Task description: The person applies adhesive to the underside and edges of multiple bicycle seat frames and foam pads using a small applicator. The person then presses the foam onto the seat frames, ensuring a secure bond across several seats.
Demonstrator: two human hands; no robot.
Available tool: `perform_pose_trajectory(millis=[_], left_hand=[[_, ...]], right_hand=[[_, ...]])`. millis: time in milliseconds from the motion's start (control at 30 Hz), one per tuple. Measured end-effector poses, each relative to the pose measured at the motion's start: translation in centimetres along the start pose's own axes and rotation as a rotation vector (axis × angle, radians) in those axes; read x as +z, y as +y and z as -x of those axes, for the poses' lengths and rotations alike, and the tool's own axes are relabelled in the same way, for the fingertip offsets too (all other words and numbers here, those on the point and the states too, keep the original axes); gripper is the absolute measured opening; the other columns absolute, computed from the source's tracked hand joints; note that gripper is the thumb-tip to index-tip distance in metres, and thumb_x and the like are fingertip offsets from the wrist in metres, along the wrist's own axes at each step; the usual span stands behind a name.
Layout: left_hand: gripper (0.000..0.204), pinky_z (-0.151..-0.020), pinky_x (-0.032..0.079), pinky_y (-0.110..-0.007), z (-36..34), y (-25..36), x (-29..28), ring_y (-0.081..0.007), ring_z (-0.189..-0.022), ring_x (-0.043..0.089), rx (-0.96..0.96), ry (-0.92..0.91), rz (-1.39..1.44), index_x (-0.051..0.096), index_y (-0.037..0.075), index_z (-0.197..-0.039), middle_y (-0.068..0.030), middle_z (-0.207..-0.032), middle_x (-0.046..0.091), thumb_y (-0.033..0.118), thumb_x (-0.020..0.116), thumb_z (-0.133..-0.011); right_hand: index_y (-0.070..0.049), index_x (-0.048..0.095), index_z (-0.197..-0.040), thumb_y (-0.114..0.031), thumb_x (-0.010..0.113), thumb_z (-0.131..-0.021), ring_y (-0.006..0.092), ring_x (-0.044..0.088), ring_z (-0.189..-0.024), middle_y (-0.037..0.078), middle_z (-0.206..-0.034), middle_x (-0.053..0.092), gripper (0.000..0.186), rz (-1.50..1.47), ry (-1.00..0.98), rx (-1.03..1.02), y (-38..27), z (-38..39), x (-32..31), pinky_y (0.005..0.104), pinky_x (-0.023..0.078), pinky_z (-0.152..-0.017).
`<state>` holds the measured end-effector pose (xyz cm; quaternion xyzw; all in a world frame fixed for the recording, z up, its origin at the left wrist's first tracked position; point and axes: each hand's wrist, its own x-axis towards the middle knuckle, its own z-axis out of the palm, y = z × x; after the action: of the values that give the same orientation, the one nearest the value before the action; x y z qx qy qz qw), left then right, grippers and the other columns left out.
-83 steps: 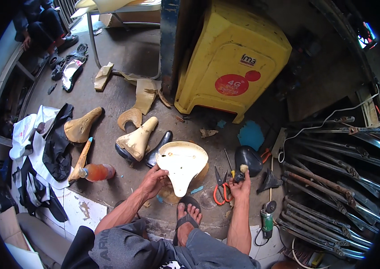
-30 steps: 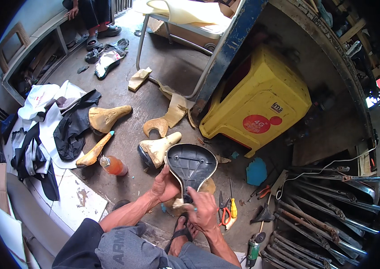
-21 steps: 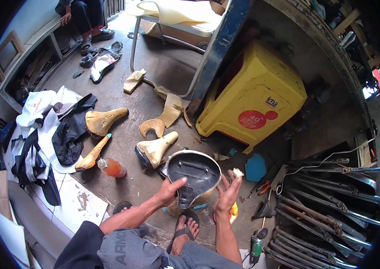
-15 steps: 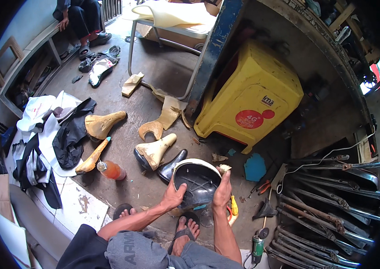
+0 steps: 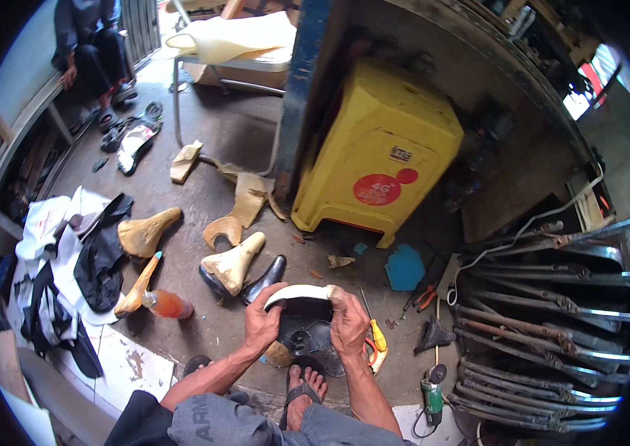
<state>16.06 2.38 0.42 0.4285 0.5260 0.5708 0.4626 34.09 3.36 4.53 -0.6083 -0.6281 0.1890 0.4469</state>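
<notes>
Both hands grip a black, hollow saddle shell (image 5: 306,309) with a cream foam edge, in front of my knees. My left hand (image 5: 261,321) is closed on its left side. My right hand (image 5: 349,324) pinches the right end of the foam edge, its fingertips partly hidden. Beyond my hands lie a black saddle (image 5: 266,278) and another saddle with bare cream foam (image 5: 234,263). Right of my right hand, a yellow-handled screwdriver (image 5: 379,336) and an orange-handled tool (image 5: 371,352) rest on the floor.
An orange drink bottle (image 5: 169,304) stands at left, near foam saddles (image 5: 148,232) and cloth scraps (image 5: 69,260). A yellow plastic stool (image 5: 382,149) stands ahead. Metal chair frames (image 5: 545,320) and a green grinder (image 5: 431,401) are at right. A person (image 5: 90,59) sits far left.
The saddle shell has been tipped so its foam edge faces me and its hollow shows less. Both hands have moved slightly along its edge. The whole view has shifted.
</notes>
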Motion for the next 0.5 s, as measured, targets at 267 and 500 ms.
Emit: perform_pose_trajectory(millis=[267, 500], left_hand=[[0.033, -0.085, 0.048, -0.025, 0.7, -1.5, -1.0, -0.0105, -0.094, 0.061, -0.002, 0.138, 0.036, 0.069, 0.003, -0.118, -0.0023, -0.102, 0.069, -0.01, 0.054, -0.093], [0.025, -0.087, 0.047, -0.025, -0.2, 0.4, 0.8, -0.0113, -0.096, 0.06, 0.056, 0.213, 0.014, 0.068, 0.003, -0.118, -0.0027, -0.105, 0.068, -0.005, 0.056, -0.097]], right_hand=[[-0.007, 0.072, -0.108, -0.033, 0.06, -0.101, 0.0336, 0.071, -0.088, 0.013, -0.099, 0.072, 0.029, 0.085, -0.056, -0.192, -1.0, 0.2, 1.2, 0.0372, 0.057, -0.074], [0.003, 0.051, -0.142, -0.05, 0.018, -0.11, 0.0223, 0.063, -0.114, 0.016, -0.124, 0.068, 0.07, -0.615, 0.14, 0.389, -1.8, 0.2, 2.1, 0.0328, 0.046, -0.105]])
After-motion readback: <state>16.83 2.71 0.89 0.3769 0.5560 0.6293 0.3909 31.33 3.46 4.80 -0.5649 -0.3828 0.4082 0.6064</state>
